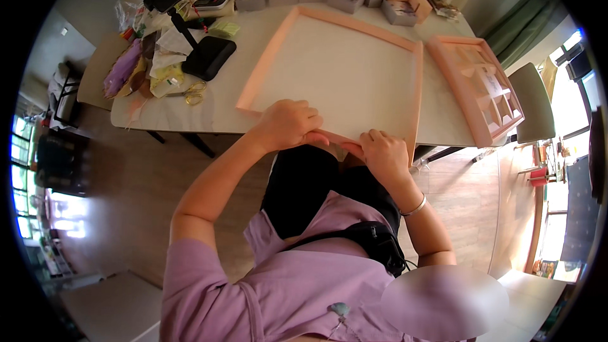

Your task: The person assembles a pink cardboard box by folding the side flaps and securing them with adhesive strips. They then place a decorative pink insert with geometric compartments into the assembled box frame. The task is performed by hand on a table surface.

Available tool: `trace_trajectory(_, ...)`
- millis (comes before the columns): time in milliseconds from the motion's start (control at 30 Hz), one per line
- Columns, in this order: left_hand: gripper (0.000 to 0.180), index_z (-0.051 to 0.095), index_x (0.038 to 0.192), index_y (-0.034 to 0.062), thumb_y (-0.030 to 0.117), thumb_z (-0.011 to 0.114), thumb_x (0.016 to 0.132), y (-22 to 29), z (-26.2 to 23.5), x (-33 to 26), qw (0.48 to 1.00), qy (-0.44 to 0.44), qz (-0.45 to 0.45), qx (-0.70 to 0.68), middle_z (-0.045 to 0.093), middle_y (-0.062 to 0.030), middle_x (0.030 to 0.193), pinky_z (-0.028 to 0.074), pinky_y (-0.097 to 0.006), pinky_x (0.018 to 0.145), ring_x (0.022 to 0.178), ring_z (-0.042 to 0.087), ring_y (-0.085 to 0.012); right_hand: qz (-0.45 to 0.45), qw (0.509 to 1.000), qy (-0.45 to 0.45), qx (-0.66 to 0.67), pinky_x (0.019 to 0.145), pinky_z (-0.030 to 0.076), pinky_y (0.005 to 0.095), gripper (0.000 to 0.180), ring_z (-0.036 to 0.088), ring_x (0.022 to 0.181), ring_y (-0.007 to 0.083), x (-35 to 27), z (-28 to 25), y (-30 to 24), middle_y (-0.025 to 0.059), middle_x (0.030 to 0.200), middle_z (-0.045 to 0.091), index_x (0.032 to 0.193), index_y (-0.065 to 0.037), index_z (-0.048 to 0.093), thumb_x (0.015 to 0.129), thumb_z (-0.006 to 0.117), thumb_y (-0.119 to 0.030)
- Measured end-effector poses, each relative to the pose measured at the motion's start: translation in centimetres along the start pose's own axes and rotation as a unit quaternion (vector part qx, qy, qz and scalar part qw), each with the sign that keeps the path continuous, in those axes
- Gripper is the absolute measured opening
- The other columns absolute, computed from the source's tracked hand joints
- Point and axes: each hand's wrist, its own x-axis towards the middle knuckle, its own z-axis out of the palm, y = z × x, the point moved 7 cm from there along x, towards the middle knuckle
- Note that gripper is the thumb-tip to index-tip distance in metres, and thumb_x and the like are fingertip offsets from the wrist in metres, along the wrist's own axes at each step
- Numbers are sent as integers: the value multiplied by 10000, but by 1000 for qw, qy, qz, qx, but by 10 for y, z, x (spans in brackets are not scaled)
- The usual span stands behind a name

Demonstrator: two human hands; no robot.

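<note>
Both hands pinch the near wall of a big pink tray [278, 50]: the left hand [288, 123] curls over the rim with fingers closed on it, and the right hand [383, 155], just beside, presses the same edge. From that grip the tray lies flat on the table [221, 111] and stretches away. It looks like thin card, so probably light, bendy and easily creased; taking it at the walls near a corner seems safest. Its long axis appears to run away and rightward. A divided tray [487, 88] sits right of the grip, scissors [195, 93] left.
</note>
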Motion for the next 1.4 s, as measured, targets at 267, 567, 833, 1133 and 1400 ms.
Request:
trace_trajectory(267, 393, 565, 1130, 26, 385, 610, 977, -141, -42, -23, 869, -40, -471, 146, 686, -170, 907, 517, -514, 758, 893, 673, -394, 1, 1000, -14, 7, 476, 498, 315, 494, 606, 539, 187, 1, 0, 3, 19, 598, 514, 631, -113, 537, 888, 684, -508)
trace_trajectory(567, 336, 544, 1147, 41, 332, 598, 990, -169, -6, -37, 887, -102, -442, 83, 683, -228, 991, 502, -524, 755, 906, 664, -423, -5, 1000, -7, 7, 476, 492, 329, 469, 607, 545, 194, -2, -1, -1, 28, 609, 524, 633, -117, 528, 863, 731, -472)
trace_trajectory(833, 664, 328, 1507, 80, 178, 644, 931, -131, -38, -51, 823, -255, -475, -176, 656, -233, 1099, 571, -409, 626, 817, 688, -298, 11, 1000, -19, -3, 462, 486, 311, 503, 598, 539, 172, -5, -2, 1, 15, 593, 509, 613, -126, 523, 860, 701, -526)
trace_trajectory(1133, 567, 451, 1373, 8, 94, 677, 861, -115, -44, -66, 838, -148, -471, -231, 660, -202, 1086, 558, -352, 447, 797, 691, -271, 4, 997, -54, 57, 534, 520, 342, 525, 630, 597, 219, -1, -5, 4, 47, 632, 559, 651, -88, 586, 836, 700, -566)
trace_trajectory(1400, 547, 524, 1357, 17, 100, 730, 857, -111, -35, -65, 826, -105, -492, -255, 696, -119, 926, 530, -326, 430, 708, 670, -182, 151, 857, -201, 450, 662, 559, 386, 327, 698, 693, 304, 99, 55, -16, 167, 810, 723, 878, 38, 710, 931, 683, -284)
